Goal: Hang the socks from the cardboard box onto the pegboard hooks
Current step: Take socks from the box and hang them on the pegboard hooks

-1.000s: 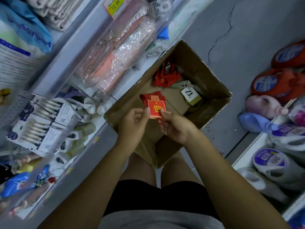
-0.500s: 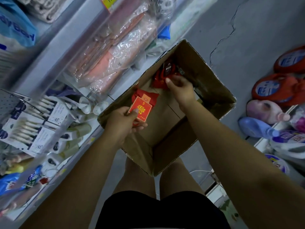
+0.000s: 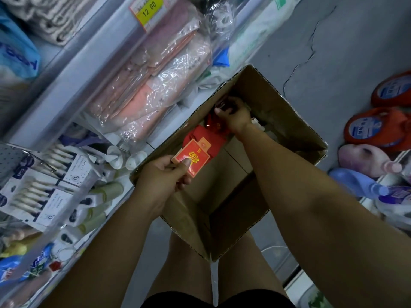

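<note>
Red-and-gold carded red socks [image 3: 193, 160] are pinched by the left hand [image 3: 163, 177] over the brown cardboard box [image 3: 287, 103]; a second red pair [image 3: 216, 126] inside, gripped by the right hand [image 3: 234, 116], is best lifted card-first.

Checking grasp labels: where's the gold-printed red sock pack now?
Head view, centre: red sock pack pinched in the left hand, over the cardboard box near its left rim.
</note>
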Demonstrator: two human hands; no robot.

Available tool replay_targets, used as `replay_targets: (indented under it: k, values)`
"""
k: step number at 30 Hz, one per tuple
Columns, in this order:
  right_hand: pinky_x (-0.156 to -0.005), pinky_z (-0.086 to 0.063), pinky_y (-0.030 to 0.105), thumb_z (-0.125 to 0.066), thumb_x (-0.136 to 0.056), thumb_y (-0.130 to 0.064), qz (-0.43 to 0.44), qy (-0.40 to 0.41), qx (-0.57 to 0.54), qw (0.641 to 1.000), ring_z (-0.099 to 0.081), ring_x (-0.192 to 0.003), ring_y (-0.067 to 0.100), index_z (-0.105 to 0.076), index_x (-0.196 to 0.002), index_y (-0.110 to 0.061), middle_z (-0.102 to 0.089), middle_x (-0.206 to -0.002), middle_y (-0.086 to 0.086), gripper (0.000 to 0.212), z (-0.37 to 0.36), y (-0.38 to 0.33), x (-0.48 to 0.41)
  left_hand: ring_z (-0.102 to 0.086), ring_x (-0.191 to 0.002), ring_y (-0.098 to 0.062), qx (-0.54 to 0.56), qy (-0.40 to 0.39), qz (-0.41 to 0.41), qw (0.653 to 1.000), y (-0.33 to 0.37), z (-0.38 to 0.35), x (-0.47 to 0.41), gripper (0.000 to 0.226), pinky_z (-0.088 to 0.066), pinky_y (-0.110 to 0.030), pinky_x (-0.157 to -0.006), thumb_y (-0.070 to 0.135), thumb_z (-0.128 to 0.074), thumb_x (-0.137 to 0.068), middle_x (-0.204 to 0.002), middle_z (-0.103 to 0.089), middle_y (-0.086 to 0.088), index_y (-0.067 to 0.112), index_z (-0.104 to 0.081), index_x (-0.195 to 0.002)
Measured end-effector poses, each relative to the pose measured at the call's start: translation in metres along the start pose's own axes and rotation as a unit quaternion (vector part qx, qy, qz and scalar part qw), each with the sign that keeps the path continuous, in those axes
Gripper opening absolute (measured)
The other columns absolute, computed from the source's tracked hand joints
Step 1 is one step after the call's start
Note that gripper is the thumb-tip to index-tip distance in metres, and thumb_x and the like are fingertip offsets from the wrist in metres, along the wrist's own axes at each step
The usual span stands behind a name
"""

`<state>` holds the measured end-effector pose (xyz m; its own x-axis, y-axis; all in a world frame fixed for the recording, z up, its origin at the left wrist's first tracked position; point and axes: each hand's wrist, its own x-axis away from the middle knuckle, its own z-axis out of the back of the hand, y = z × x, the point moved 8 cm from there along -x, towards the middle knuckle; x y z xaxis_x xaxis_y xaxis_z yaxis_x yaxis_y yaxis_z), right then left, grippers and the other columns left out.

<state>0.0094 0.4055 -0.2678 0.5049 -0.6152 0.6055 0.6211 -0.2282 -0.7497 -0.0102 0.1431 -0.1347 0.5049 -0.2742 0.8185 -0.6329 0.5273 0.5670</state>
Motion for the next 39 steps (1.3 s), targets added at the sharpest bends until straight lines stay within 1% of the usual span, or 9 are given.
replay_targets:
  k: [6, 9, 12, 14, 18, 24, 29, 35, 39]
  values:
    - [-0.084, -0.058, 0.048, -0.084, -0.057, -0.050, 0.026, 0.026, 0.034, 0.999, -0.066, -0.097, 0.031, -0.058, -0.066, -0.036, -0.069, -0.098, 0.012, 0.031, 0.012, 0.016, 0.009, -0.064, -0.059, -0.004, -0.049, 0.018, -0.033, 0.998, 0.006, 0.012, 0.007, 0.015, -0.054, -0.020, -0.060, 0.026, -0.068, -0.096, -0.072, -0.072, -0.001, 0.012, -0.072, -0.103]
    - [-0.079, -0.060, 0.042, -0.084, -0.068, -0.050, 0.016, 0.032, 0.020, 0.999, -0.069, -0.090, 0.025, -0.059, -0.069, -0.030, -0.070, -0.093, 0.010, 0.032, 0.023, 0.001, 0.052, -0.067, -0.059, -0.007, -0.060, 0.016, -0.047, 0.997, 0.013, 0.017, 0.018, 0.008, -0.056, -0.019, -0.058, 0.025, -0.068, -0.097, -0.076, -0.075, -0.003, 0.018, -0.070, -0.096]
    - [-0.060, -0.052, 0.019, -0.076, -0.089, -0.021, 0.011, 0.031, -0.039, 0.999, -0.060, -0.063, 0.002, -0.049, -0.073, -0.017, -0.059, -0.074, 0.003, 0.031, 0.034, -0.015, 0.105, -0.069, -0.058, -0.010, -0.070, 0.009, -0.064, 0.995, 0.020, 0.024, 0.034, 0.005, -0.055, -0.018, -0.054, 0.025, -0.067, -0.097, -0.078, -0.077, -0.003, 0.022, -0.070, -0.094]
    - [-0.057, -0.047, 0.012, -0.070, -0.093, -0.016, 0.025, 0.040, -0.067, 0.997, -0.054, -0.067, 0.007, -0.046, -0.080, -0.009, -0.051, -0.077, 0.011, 0.029, 0.046, -0.022, 0.138, -0.068, -0.055, -0.009, -0.080, 0.009, -0.083, 0.993, 0.027, 0.028, 0.050, 0.003, -0.053, -0.018, -0.054, 0.025, -0.068, -0.097, -0.079, -0.078, -0.002, 0.023, -0.070, -0.095]
    - [-0.067, -0.057, 0.026, -0.070, -0.094, -0.024, 0.036, 0.059, -0.137, 0.988, -0.059, -0.082, 0.021, -0.049, -0.085, -0.009, -0.056, -0.084, 0.015, 0.027, 0.064, -0.043, 0.205, -0.062, -0.055, -0.006, -0.088, 0.020, -0.131, 0.987, 0.040, 0.038, 0.084, 0.009, -0.052, -0.029, -0.066, 0.026, -0.069, -0.096, -0.074, -0.076, 0.002, 0.030, -0.071, -0.088]
    - [-0.061, -0.049, 0.033, -0.073, -0.091, -0.037, 0.083, 0.069, -0.181, 0.977, -0.055, -0.067, 0.022, -0.063, -0.089, 0.004, -0.059, -0.071, 0.013, 0.042, 0.081, -0.085, 0.292, -0.072, -0.092, -0.019, 0.011, 0.062, -0.168, 0.984, 0.039, 0.050, 0.145, 0.013, -0.054, -0.051, -0.101, 0.028, -0.068, -0.097, -0.100, -0.079, -0.008, 0.025, -0.078, -0.088]
    - [-0.062, -0.051, 0.037, -0.076, -0.089, -0.032, 0.164, 0.039, -0.168, 0.971, -0.059, -0.065, 0.022, -0.064, -0.078, -0.002, -0.066, -0.071, 0.017, 0.034, 0.092, -0.120, 0.364, -0.071, -0.080, -0.018, 0.143, 0.091, -0.201, 0.965, 0.024, 0.041, 0.213, 0.021, -0.055, -0.051, -0.093, 0.024, -0.068, -0.096, -0.088, -0.076, -0.008, 0.004, -0.070, -0.090]
    - [-0.070, -0.046, 0.021, -0.079, -0.086, -0.017, 0.271, -0.017, -0.161, 0.949, -0.057, -0.068, 0.003, -0.058, -0.064, -0.012, -0.064, -0.069, -0.011, 0.031, 0.093, -0.150, 0.441, -0.072, -0.089, -0.022, 0.248, 0.090, -0.257, 0.930, 0.012, 0.029, 0.298, 0.016, -0.059, -0.048, -0.090, 0.026, -0.065, -0.098, -0.088, -0.073, -0.007, 0.014, -0.062, -0.087]
    - [-0.083, -0.052, 0.022, -0.080, -0.084, -0.015, 0.283, -0.105, -0.157, 0.940, -0.071, -0.089, 0.003, -0.065, -0.067, -0.003, -0.078, -0.097, 0.001, 0.026, 0.061, -0.159, 0.481, -0.075, -0.091, -0.020, 0.233, 0.109, -0.288, 0.922, 0.005, 0.037, 0.342, 0.028, -0.062, -0.042, -0.085, 0.041, -0.071, -0.087, -0.091, -0.078, -0.004, 0.015, -0.070, -0.098]
